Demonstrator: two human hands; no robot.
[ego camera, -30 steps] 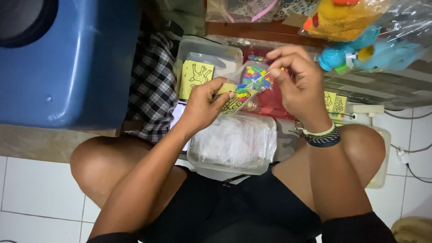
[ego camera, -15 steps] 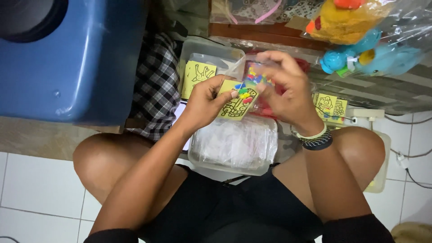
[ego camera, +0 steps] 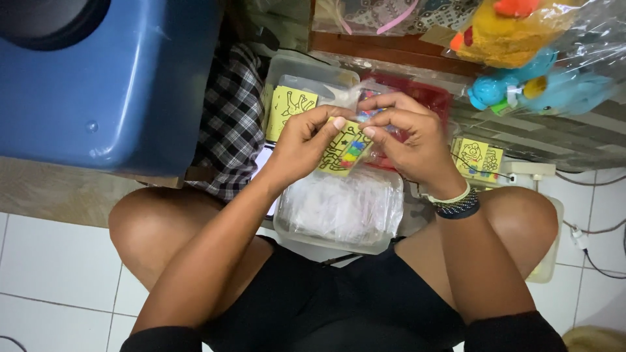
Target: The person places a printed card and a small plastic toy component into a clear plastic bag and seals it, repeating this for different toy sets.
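Both hands, left hand (ego camera: 303,140) and right hand (ego camera: 407,140), pinch a small yellow picture card with coloured patches (ego camera: 342,151) by its edges, holding it flat for viewing; it hovers above a clear plastic tub of wrapped packets (ego camera: 339,208).

A blue plastic tub (ego camera: 111,78) fills the upper left; a checked cloth (ego camera: 231,124) hangs beside it; wrapped plush toys (ego camera: 528,58) (yellow and blue) sit upper right.

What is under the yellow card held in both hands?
Below the yellow card sits a clear tub of crinkled clear plastic bags. Both hands, left and right, hide whatever lies directly beneath them.
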